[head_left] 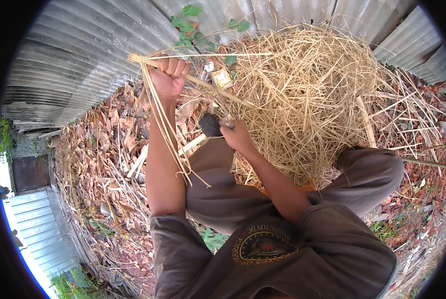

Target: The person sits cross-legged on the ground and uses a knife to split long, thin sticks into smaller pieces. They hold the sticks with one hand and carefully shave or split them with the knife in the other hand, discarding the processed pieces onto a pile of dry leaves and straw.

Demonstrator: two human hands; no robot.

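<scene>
My left hand is closed in a fist around a pale strip of split bamboo. Several long, thin slivers trail from its far end down along my left forearm, and one sticks out to the right. Nearer to me, my right hand is wrapped around what looks like a knife, its narrow grey blade reaching up to the strip. The handle is mostly hidden in the fingers. A black pad rests over my left knee, right beside the right hand.
A large heap of pale shavings lies in front and to the right. Corrugated metal sheets wall off the far side and left. Dry leaves cover the ground at left. A yellowish packet lies by the heap, and a thicker bamboo piece on it.
</scene>
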